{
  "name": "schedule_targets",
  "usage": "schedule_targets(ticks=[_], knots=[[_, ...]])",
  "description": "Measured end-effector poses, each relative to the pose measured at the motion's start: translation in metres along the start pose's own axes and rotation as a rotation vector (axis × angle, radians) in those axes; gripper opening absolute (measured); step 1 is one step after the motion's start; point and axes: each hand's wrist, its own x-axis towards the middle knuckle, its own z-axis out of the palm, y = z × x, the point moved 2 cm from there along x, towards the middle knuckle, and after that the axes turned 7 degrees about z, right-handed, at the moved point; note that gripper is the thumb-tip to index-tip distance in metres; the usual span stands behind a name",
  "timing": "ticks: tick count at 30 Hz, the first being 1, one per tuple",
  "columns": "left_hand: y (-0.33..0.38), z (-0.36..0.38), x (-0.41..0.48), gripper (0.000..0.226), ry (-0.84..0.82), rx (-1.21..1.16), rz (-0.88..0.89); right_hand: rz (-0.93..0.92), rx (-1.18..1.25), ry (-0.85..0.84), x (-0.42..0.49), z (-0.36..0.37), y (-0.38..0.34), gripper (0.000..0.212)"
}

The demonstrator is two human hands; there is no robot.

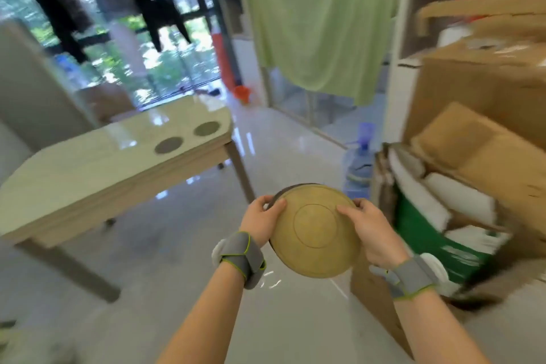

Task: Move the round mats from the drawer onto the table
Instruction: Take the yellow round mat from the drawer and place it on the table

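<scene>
I hold a stack of round mats (314, 233) in front of me over the floor; the top one is tan with ring marks, and a dark edge shows beneath it. My left hand (261, 220) grips the stack's left rim and my right hand (369, 230) grips its right rim. Two grey round mats (169, 145) (206, 128) lie flat on the glossy pale table (97, 168) at the left, near its far right end. The drawer is not in view.
Cardboard boxes (484, 91) and a green carton with white packs (428, 216) crowd the right side. A blue water bottle (359, 165) stands on the floor ahead. A green cloth (322, 18) hangs at the back. Shiny floor runs between table and boxes.
</scene>
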Motion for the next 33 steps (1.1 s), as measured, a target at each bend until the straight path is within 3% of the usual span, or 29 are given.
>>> schedule_targets(ticks=[2, 8, 15, 18, 26, 33], knots=[[-0.022, -0.048, 0.020, 0.042, 0.117, -0.059, -0.068, 0.088, -0.027, -0.159, 0.039, 0.056, 0.003, 0.036], [-0.030, -0.118, 0.110, 0.061, 0.207, -0.103, -0.123, 0.078, 0.012, -0.312, 0.141, 0.155, -0.023, 0.038], [-0.020, -0.155, 0.254, 0.063, 0.338, -0.117, -0.100, 0.013, -0.092, -0.275, 0.279, 0.235, -0.077, 0.040], [-0.031, -0.201, 0.300, 0.062, 0.454, -0.097, -0.118, 0.012, -0.150, -0.344, 0.329, 0.300, -0.089, 0.040], [-0.070, -0.312, 0.400, 0.065, 0.529, -0.129, -0.160, 0.036, -0.182, -0.398, 0.406, 0.447, -0.096, 0.028], [-0.110, -0.414, 0.499, 0.059, 0.514, -0.184, -0.167, 0.026, -0.233, -0.374, 0.473, 0.574, -0.097, 0.037]])
